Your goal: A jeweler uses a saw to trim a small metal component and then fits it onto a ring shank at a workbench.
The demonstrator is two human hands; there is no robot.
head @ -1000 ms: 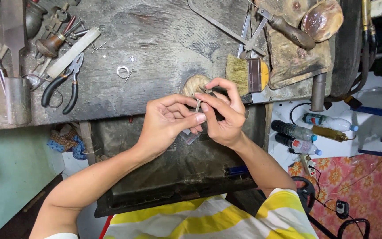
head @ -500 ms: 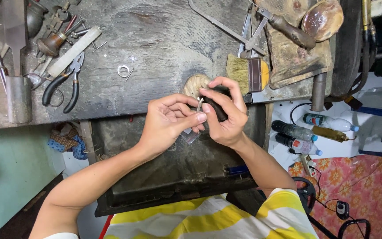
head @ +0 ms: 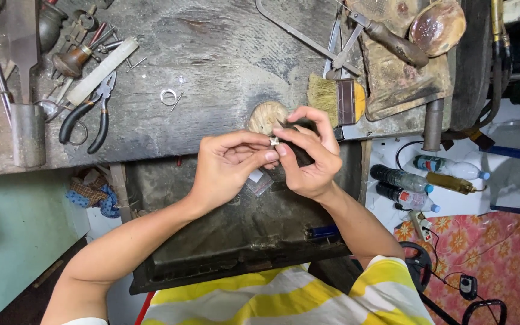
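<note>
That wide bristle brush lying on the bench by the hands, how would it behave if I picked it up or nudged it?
The brush looks flat and wide, so it would probably slide, not roll. Its straw-coloured bristles likely flex while the dark ferrule end stays stiff. It seems light for its size.

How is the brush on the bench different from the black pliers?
The brush has pale straw-coloured bristles and a dark band; the pliers are grey metal with black handles. The brush lies close to the right hand, near the bench edge; the pliers lie far off, beyond the left hand, among other tools. The brush is short and wide; the pliers are slim, with handles spread apart. Both lie flat on the worn workbench, untouched.
</note>
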